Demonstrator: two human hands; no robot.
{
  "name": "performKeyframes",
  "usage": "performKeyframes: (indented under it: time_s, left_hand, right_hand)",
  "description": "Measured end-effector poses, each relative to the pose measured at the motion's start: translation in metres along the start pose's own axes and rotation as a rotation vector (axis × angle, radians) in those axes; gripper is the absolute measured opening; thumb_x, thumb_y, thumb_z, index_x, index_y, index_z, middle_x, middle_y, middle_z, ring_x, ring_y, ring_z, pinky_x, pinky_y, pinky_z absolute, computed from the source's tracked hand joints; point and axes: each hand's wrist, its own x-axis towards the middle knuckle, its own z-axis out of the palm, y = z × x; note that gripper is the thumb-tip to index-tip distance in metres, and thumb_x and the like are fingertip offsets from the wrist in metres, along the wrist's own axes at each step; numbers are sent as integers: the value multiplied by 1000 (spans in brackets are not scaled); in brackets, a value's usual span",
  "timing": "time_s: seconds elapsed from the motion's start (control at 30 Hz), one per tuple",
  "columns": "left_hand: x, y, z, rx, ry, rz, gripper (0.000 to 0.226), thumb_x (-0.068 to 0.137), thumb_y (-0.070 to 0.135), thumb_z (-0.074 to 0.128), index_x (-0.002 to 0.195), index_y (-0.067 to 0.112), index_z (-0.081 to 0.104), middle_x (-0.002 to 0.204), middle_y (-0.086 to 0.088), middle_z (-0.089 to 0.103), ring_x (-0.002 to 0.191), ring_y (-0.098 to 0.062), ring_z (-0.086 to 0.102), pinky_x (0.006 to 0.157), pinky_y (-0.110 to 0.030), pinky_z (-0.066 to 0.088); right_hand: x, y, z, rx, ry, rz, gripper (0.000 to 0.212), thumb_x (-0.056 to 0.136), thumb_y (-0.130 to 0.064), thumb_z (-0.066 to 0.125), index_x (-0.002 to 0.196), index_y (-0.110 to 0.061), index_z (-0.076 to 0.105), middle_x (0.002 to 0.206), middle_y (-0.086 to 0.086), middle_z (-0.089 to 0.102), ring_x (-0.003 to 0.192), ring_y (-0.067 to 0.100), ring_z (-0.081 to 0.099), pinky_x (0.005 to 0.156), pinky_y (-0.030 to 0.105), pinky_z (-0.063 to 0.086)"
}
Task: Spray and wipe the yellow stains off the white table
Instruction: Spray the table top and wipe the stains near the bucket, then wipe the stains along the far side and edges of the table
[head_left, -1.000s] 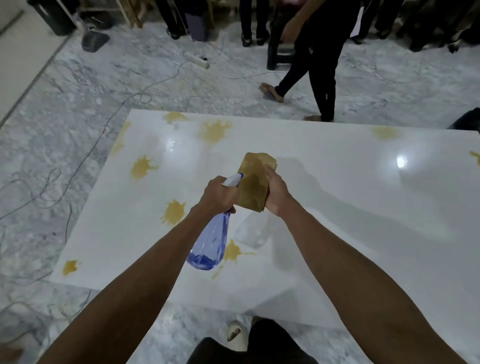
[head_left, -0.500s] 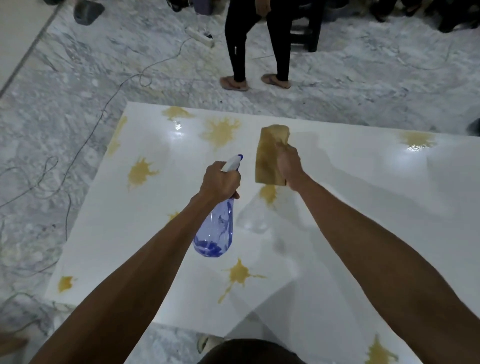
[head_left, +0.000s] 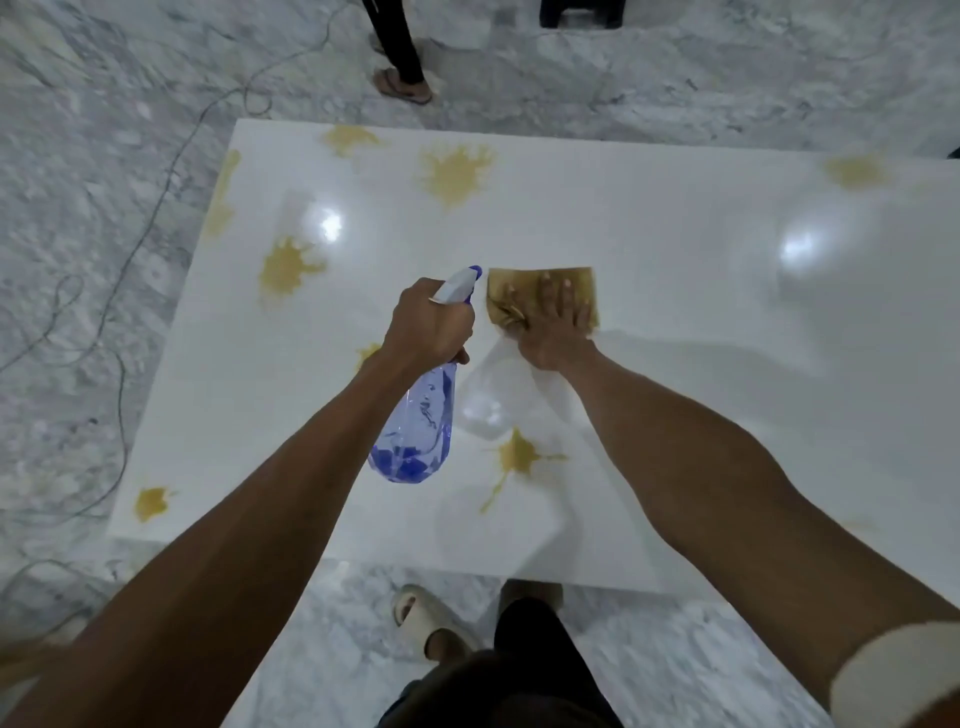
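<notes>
Marble floor surrounds the white counter (head_left: 675, 270). Right hand (head_left: 553, 325) presses the cloth (head_left: 540, 296) flat; left hand (head_left: 428, 325) grips the bottle (head_left: 415, 431). Nearest stain (head_left: 519, 457) lies behind the cloth, toward the body.

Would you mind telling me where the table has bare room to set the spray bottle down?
The widest bare patch is right of the cloth under the right hand, short of the far-right stain. The table's left half is crowded with stains.
</notes>
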Motion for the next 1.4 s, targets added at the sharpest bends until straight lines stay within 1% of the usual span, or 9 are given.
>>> performKeyframes:
  time_s: [0.17,0.27,0.47,0.6,0.73,0.87,0.97,1.23,1.4]
  left_hand:
    - [-60,-45,-12,-23,-55,1,23,88,5,53,90,-15,64,81,-22,65,34,-19,58,61,-34,51]
    - [-95,-71,-18,-16,-92,34,12,89,8,53,84,3,63,80,-21,59,34,-18,59,61,-35,48]
    - [-147,-115,-32,10,-110,2,24,88,12,55,97,-9,64,83,-18,65,36,-20,62,60,-33,50]
    - [-172,-120,-47,17,-125,44,11,85,9,54,88,4,63,81,-20,63,37,-18,63,63,-35,49]
    - [-178,-110,-63,15,-119,90,21,90,18,57,89,-2,64,81,-20,67,38,-21,63,58,-30,50]
    - [-176,-92,-79,13,-91,139,29,91,13,57,105,-11,65,91,-28,73,35,-18,62,56,-30,53]
    - [-178,-75,-92,-2,-82,184,19,86,17,58,88,-1,63,93,-28,73,35,-19,61,56,-31,53]
    - [-131,-56,-127,26,-60,176,40,87,29,54,100,-8,64,93,-34,72,46,-27,62,61,-32,53]
    - [-72,-45,-145,37,-13,128,35,98,21,52,69,5,60,72,-27,64,52,-29,55,62,-32,49]
  right_hand:
    - [-84,-17,66,-9,22,-15,60,104,-47,24,156,-45,-8,166,1,-20,151,33,-22,119,57,-14]
    - [-138,-26,101,0,21,-13,60,104,-49,24,154,-46,-9,166,2,-21,151,33,-22,119,57,-13]
    - [-231,-44,143,-10,-107,9,63,104,-46,26,157,-41,-9,164,0,-26,150,31,-25,120,57,-11]
    - [-249,-50,138,36,-274,6,61,103,-48,23,159,-33,5,167,-1,-10,154,32,-7,124,54,2]
    - [-269,-76,78,599,-11,41,38,103,-40,41,129,-18,56,129,9,62,111,28,59,100,40,44]
    - [-267,-99,18,1392,182,106,45,97,-48,50,117,-12,67,120,10,68,108,31,64,96,44,52]
    - [-258,-120,-14,1758,128,1,49,98,-46,39,124,-14,65,118,10,70,105,30,66,89,42,55]
    - [-211,-174,-53,1910,2,-48,53,105,-40,28,135,-9,58,113,11,71,98,26,67,81,37,56]
    - [-148,-193,-69,1934,-55,-5,53,104,-41,33,136,-8,59,122,15,68,101,30,66,89,41,54]
